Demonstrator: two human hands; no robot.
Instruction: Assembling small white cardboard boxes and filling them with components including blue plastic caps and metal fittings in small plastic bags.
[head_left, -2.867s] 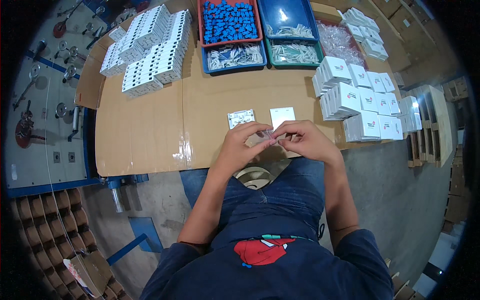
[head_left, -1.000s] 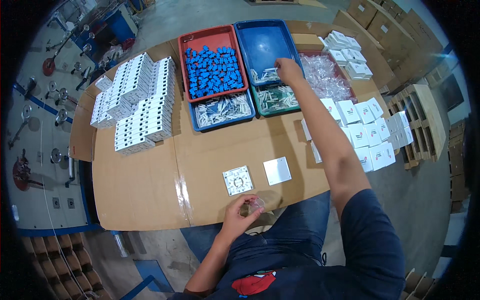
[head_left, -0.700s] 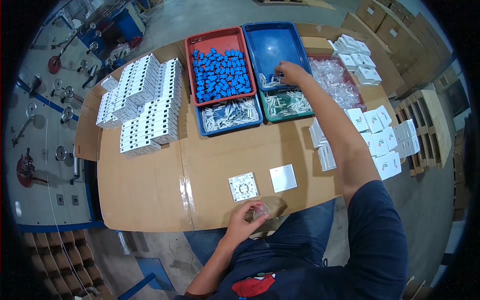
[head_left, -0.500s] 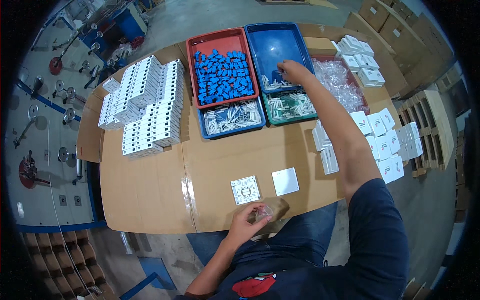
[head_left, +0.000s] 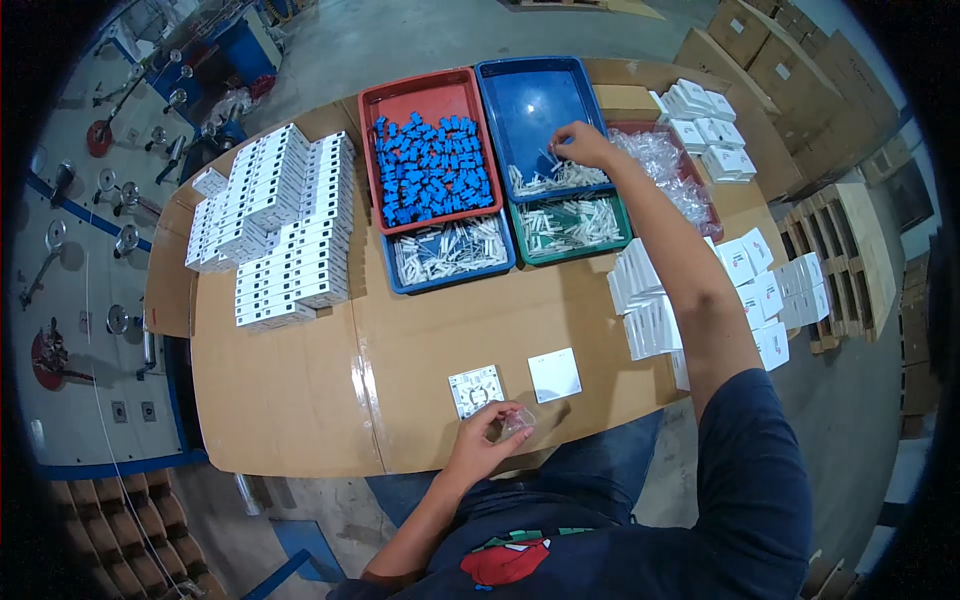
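Near the table's front edge, my left hand has its thumb and fingers closed round a small clear plastic bag with something reddish on or in it. Just beyond it lies a white square plate with moulded fittings. A plain white square plate rests to its right. My right hand reaches far over the deep blue tray, fingers pinched above a pile of small white parts. A thin pale piece shows at its fingertips, too small to name.
Left of the blue tray, a red tray holds blue parts. A smaller blue tray and a green tray hold white pieces. White boxed switches are stacked at left, white boxes at right. Clear bags fill another tray.
The whole view has shifted slightly. My right hand stays over the blue tray, and a thin piece now shows at its fingertips. My left hand still holds the bag.
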